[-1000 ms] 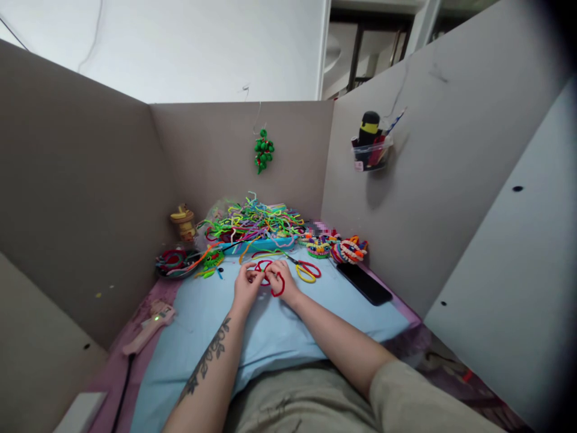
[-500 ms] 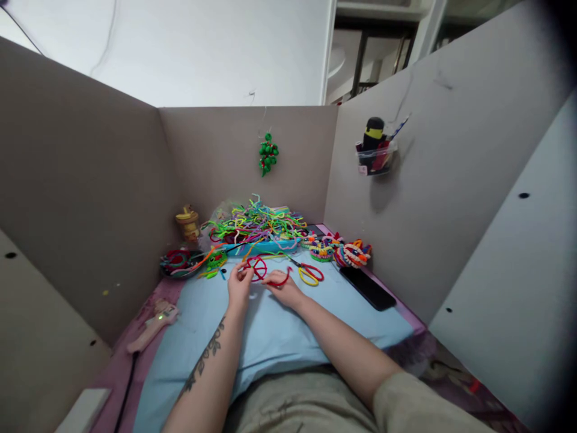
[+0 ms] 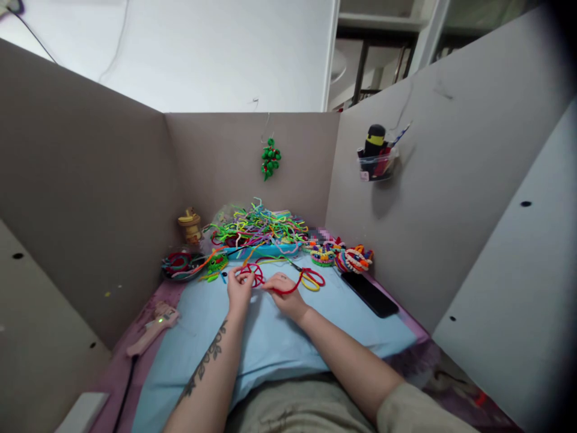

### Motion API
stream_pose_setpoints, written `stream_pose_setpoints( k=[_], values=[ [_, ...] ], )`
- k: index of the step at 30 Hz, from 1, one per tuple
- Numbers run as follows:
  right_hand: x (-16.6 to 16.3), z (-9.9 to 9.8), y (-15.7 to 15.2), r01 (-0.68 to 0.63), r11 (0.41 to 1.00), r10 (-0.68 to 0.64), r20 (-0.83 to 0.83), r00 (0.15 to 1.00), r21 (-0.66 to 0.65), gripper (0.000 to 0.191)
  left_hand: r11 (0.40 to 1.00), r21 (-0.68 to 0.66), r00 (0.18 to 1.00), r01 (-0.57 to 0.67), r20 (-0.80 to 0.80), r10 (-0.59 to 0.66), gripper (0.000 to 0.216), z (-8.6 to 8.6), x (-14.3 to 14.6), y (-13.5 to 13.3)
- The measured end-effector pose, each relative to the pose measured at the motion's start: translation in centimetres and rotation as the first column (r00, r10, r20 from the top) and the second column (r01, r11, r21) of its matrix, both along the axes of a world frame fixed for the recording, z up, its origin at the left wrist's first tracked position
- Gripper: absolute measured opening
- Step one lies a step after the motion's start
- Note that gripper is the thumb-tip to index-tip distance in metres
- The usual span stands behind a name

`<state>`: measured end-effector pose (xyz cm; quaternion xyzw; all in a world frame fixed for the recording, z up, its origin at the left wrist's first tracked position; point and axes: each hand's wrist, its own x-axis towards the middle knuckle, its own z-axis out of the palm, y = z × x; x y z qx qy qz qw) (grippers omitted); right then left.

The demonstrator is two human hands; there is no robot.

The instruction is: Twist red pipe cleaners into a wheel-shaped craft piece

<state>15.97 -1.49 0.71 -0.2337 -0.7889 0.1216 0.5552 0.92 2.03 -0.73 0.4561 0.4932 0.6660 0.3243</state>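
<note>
My left hand (image 3: 240, 288) pinches the near left edge of a red pipe-cleaner ring (image 3: 258, 276), a round shape with crossing spokes. Close by on the right, my right hand (image 3: 285, 294) has its fingertips closed on a red pipe cleaner (image 3: 292, 290), whose free end curves back over the hand toward the right. Whether this strand joins the ring is hard to make out. Just beyond my right hand lie scissors (image 3: 312, 279) with one red and one yellow handle loop. A green pipe-cleaner piece (image 3: 218, 263) sits left of the ring.
A blue tray (image 3: 265, 249) heaped with colourful pipe cleaners (image 3: 259, 225) stands at the back. Finished woven pieces (image 3: 354, 258) and a black phone (image 3: 369, 294) lie right. At left are a dark bowl (image 3: 183, 266) and a pink glue gun (image 3: 155, 328). Grey panels enclose the table.
The red strand's free end has swung to the right, from standing up by my right hand to curving across toward the scissors. Both hands stay nearly in place.
</note>
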Motion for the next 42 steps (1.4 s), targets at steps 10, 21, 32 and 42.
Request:
stream_pose_setpoints(
  k=[10, 21, 32, 42],
  values=[
    [0.5, 1.2, 2.3, -0.041, 0.904, -0.069, -0.24, 0.968, -0.427, 0.036, 0.99, -0.038, 0.988, 0.135, 0.076, -0.132, 0.055, -0.3, -0.2, 0.5],
    [0.9, -1.2, 2.5, 0.201, 0.975, -0.169, 0.272, 0.947, -0.094, 0.041, 0.969, -0.039, 0.958, 0.244, 0.168, -0.234, 0.058, 0.1, 0.2, 0.1],
    [0.7, -2.1, 3.5, 0.247, 0.958, -0.235, 0.092, 0.968, -0.145, 0.006, 0.924, -0.059, 0.926, 0.378, 0.02, -0.378, 0.058, -0.2, 0.9, -0.3],
    [1.6, -3.3, 5.2, 0.088, 0.832, -0.147, -0.064, 0.987, -0.547, 0.021, 0.866, -0.077, 0.862, 0.494, -0.086, -0.5, 0.063, 0.4, 1.1, -1.1]
  ],
)
